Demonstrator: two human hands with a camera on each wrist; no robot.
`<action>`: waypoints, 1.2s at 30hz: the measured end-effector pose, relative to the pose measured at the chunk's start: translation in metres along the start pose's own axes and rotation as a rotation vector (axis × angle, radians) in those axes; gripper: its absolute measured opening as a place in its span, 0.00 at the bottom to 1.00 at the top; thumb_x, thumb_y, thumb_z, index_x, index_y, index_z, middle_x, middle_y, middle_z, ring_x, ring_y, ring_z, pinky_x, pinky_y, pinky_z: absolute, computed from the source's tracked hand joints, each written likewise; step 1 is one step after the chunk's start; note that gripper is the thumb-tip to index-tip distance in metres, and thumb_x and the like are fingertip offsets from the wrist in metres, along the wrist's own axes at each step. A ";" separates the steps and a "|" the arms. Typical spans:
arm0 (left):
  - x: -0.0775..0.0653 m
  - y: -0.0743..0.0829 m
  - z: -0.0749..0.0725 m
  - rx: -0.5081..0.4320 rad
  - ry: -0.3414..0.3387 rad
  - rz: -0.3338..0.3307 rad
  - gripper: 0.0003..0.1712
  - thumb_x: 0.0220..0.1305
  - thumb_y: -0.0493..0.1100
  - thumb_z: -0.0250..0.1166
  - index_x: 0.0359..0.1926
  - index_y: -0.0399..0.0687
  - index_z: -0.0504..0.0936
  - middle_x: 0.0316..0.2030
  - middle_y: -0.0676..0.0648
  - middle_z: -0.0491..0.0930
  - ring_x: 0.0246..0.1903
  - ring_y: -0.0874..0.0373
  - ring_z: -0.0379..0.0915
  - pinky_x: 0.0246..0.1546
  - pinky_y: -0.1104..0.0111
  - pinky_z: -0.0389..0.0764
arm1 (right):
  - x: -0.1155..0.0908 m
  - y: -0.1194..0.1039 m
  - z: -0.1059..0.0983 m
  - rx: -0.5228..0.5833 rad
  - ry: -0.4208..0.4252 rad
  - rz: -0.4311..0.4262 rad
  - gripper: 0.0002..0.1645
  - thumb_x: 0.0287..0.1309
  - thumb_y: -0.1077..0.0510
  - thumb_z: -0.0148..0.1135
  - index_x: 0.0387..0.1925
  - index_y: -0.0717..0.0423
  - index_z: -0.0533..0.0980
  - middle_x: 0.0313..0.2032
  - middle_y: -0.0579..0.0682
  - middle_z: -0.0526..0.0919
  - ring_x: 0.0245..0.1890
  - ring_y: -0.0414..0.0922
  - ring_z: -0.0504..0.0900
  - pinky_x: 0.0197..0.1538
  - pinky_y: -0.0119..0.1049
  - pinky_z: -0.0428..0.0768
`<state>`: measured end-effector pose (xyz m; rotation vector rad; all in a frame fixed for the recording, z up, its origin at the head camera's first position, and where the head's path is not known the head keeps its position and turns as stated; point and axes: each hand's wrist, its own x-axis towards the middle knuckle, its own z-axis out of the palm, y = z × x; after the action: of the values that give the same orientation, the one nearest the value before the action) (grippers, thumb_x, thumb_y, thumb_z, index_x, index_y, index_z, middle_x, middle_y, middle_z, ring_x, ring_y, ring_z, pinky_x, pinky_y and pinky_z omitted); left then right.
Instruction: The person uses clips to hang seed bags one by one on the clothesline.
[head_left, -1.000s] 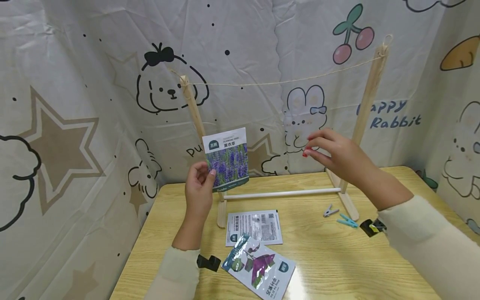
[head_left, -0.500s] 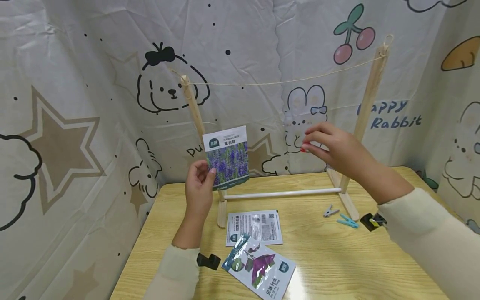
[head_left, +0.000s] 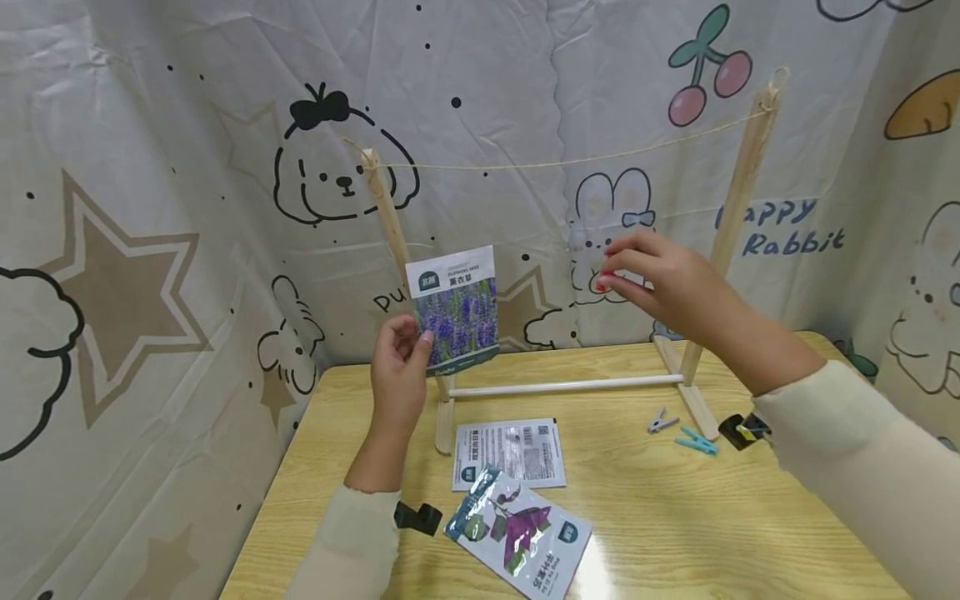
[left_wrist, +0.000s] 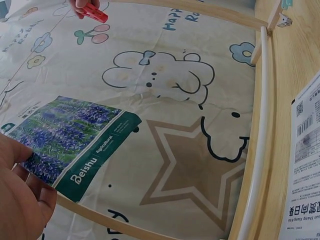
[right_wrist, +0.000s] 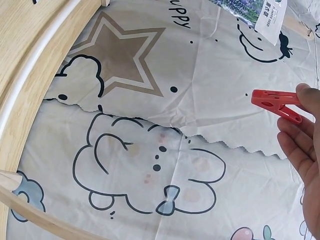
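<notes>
My left hand (head_left: 400,367) pinches the left edge of a lavender seed packet (head_left: 457,312), held upright in front of the wooden frame's left post (head_left: 388,212). Purple flowers and a green bottom band show on it in the left wrist view. On the right, my right hand (head_left: 667,279) pinches a red clothespin (right_wrist: 275,102) between thumb and fingers; the head view shows only a speck of it. Both hands are below the string (head_left: 555,165) tied between the two posts, apart from it. Packet and clothespin do not touch.
On the table (head_left: 637,517) lie a seed packet with its printed back up (head_left: 510,454) and one with a purple flower (head_left: 521,533), partly overlapping. A grey clothespin (head_left: 662,421) and a blue clothespin (head_left: 697,441) lie by the right foot. A white bar (head_left: 566,387) joins the posts low down.
My right hand has risen a little and moved slightly left with the red clothespin. The left hand has lifted the lavender packet slightly.
</notes>
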<state>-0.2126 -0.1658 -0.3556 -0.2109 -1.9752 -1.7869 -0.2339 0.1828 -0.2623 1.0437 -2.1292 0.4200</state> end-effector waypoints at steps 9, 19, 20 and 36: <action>0.001 0.001 -0.002 0.000 -0.004 0.017 0.17 0.73 0.34 0.58 0.59 0.37 0.69 0.47 0.49 0.72 0.45 0.59 0.72 0.43 0.77 0.75 | 0.007 -0.001 0.000 -0.003 0.021 0.008 0.11 0.53 0.67 0.74 0.39 0.59 0.83 0.47 0.59 0.81 0.42 0.54 0.84 0.37 0.46 0.86; 0.003 0.002 0.000 -0.005 0.013 0.026 0.16 0.73 0.33 0.59 0.58 0.36 0.70 0.46 0.49 0.73 0.45 0.61 0.72 0.44 0.77 0.75 | 0.013 0.000 -0.001 0.012 0.054 0.046 0.10 0.54 0.67 0.73 0.40 0.59 0.83 0.48 0.59 0.80 0.45 0.53 0.82 0.39 0.46 0.85; 0.003 0.003 0.000 -0.006 0.015 0.028 0.16 0.72 0.33 0.59 0.58 0.36 0.70 0.46 0.49 0.73 0.45 0.61 0.72 0.44 0.77 0.75 | 0.014 0.000 -0.001 0.014 0.061 0.053 0.10 0.55 0.67 0.73 0.40 0.59 0.83 0.48 0.58 0.80 0.45 0.53 0.82 0.39 0.46 0.84; 0.005 0.005 0.000 -0.015 0.015 0.025 0.16 0.73 0.33 0.59 0.58 0.36 0.70 0.45 0.49 0.74 0.45 0.61 0.73 0.45 0.77 0.76 | 0.027 -0.001 -0.003 0.034 0.087 0.120 0.10 0.57 0.66 0.70 0.42 0.57 0.83 0.49 0.56 0.80 0.47 0.51 0.81 0.44 0.43 0.81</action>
<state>-0.2143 -0.1664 -0.3488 -0.2246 -1.9411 -1.7832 -0.2433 0.1684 -0.2407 0.9028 -2.1203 0.5507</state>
